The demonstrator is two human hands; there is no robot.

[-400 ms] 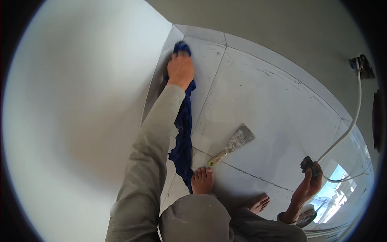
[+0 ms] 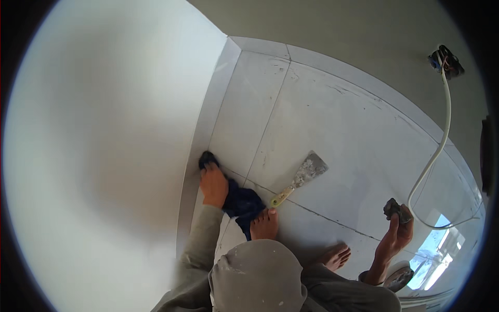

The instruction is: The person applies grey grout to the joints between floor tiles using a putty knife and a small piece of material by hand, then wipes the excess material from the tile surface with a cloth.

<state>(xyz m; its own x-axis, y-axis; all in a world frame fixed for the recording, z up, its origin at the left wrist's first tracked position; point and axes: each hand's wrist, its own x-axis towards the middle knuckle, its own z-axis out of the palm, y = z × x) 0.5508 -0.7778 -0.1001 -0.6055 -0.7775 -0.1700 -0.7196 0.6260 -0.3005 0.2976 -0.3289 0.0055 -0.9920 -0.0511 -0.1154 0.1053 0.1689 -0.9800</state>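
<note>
My left hand (image 2: 213, 185) is closed on a dark blue cloth (image 2: 242, 202). It presses a bunched end of the cloth against the foot of the skirting tiles (image 2: 204, 122) on the left. The rest of the cloth lies crumpled on the floor, reaching to my left foot (image 2: 264, 225). Off to the right, my right hand (image 2: 400, 235) is raised with a small dark grey lump (image 2: 393, 209) gripped in its fingers; what the lump is I cannot make out. Between the hands, a putty knife (image 2: 311, 167) with a smeared blade lies on the floor, its handle pointing at my toes.
Large pale floor tiles (image 2: 338, 135) with dark smudges meet a white wall (image 2: 114, 130) at left and a grey wall (image 2: 353, 26) ahead. A white cable (image 2: 448, 104) hangs from a wall box (image 2: 446, 61) down to the floor at right. A round dark object (image 2: 399, 279) sits beside my right wrist.
My left hand has slid back from the far corner along the skirting toward me, and the stretched cloth has bunched up. My right hand still grips the lump.
</note>
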